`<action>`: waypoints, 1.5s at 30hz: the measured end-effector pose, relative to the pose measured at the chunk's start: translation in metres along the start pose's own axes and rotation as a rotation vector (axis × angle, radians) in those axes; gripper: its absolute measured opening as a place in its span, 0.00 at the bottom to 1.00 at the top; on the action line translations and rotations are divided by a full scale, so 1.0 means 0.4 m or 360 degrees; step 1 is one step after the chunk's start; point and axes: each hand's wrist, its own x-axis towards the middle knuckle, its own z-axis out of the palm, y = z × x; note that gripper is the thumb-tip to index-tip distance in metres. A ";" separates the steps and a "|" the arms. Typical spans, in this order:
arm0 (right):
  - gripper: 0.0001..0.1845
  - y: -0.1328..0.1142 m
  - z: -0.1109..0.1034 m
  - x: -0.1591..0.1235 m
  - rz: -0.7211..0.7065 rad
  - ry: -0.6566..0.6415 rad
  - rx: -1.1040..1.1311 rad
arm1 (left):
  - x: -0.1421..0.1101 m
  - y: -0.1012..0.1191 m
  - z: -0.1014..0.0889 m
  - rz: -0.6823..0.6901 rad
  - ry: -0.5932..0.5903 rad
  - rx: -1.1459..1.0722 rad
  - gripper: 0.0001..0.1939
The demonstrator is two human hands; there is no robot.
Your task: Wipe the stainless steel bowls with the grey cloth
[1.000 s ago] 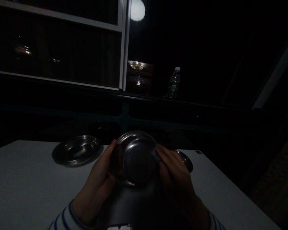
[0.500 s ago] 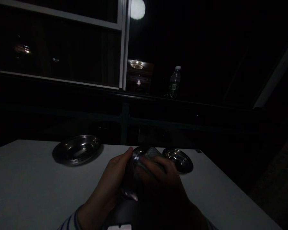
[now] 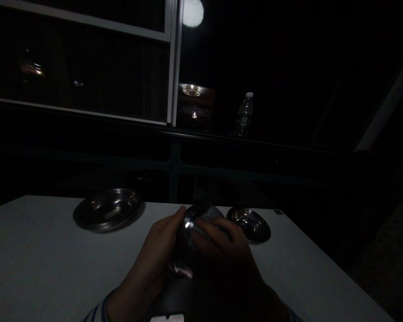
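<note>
1. On the head view's table [image 3: 47, 264], I see a wide dish [image 3: 102, 213] at left, small bowl [image 3: 250, 223] at right
2. Between them, the held bowl [image 3: 187, 223] tilts; right hand [image 3: 230, 250] hides its facing and axis
3. Left hand [image 3: 154, 252] clamps its rim; right pinches a grey pad [image 3: 216, 212] against it

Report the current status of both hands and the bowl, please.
Left hand holds metal bowl. Right hand holds greyish cloth-like item against it, partly blocking view.
</note>
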 end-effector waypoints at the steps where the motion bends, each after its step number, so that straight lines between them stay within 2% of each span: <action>1: 0.13 -0.019 0.004 0.002 -0.0009 0.0009 0.0004 | 0.001 0.000 0.000 0.0017 0.0015 0.0003 0.14; 3: 0.14 -0.044 0.008 0.004 -0.0027 0.0030 0.0022 | 0.000 0.001 0.001 0.0050 0.0045 0.0015 0.14; 5: 0.13 -0.045 0.009 0.004 0.0022 0.0040 0.0047 | -0.002 0.003 0.002 0.0067 0.0052 0.0032 0.14; 7: 0.12 -0.019 0.005 -0.001 0.0085 0.0023 0.0063 | -0.006 0.004 0.004 0.0051 0.0026 0.0058 0.14; 8: 0.11 0.000 0.002 -0.003 0.0108 0.0095 0.0059 | -0.007 0.004 0.005 0.0042 0.0005 0.0069 0.14; 9: 0.13 0.020 -0.001 -0.006 0.0042 0.0050 0.0067 | -0.008 0.005 0.006 0.0039 -0.0010 0.0079 0.15; 12: 0.15 0.067 -0.010 -0.009 0.0292 -0.0027 0.0157 | -0.009 0.006 0.006 0.0068 -0.0039 0.0095 0.16; 14: 0.16 0.076 -0.012 -0.008 0.0416 -0.0020 0.0206 | -0.009 0.006 0.006 0.0074 -0.0039 0.0106 0.16; 19: 0.14 0.035 0.000 -0.003 0.0068 -0.0006 0.0130 | -0.009 -0.004 0.009 0.0051 0.0022 0.0156 0.16; 22: 0.12 -0.008 0.013 -0.004 0.0072 -0.0056 0.0053 | -0.006 -0.010 0.006 0.0006 0.0033 0.0149 0.16; 25: 0.11 -0.045 0.024 -0.006 -0.0012 0.0027 0.0005 | 0.001 -0.010 0.000 0.0036 0.0051 0.0115 0.17; 27: 0.12 -0.059 0.027 -0.005 -0.0121 0.0048 0.0000 | 0.005 -0.007 -0.003 0.0087 0.0066 0.0124 0.17; 30: 0.13 -0.059 0.024 -0.001 -0.0143 0.0037 0.0001 | 0.004 -0.004 -0.002 0.0136 0.0097 0.0168 0.18; 36: 0.12 0.015 0.000 -0.009 -0.0003 0.0065 0.0040 | -0.002 -0.008 -0.002 0.0112 -0.0009 0.0142 0.18; 38: 0.13 0.045 -0.008 -0.014 0.0137 0.0045 0.0095 | 0.000 -0.008 -0.006 0.0121 -0.0022 0.0114 0.18; 42: 0.15 0.077 -0.017 -0.019 0.0583 -0.0026 0.0265 | 0.004 -0.006 -0.012 0.0106 -0.0030 0.0020 0.16; 45: 0.15 0.076 -0.014 -0.020 0.0617 -0.0017 0.0306 | 0.001 -0.007 -0.006 0.0082 -0.0037 -0.0047 0.16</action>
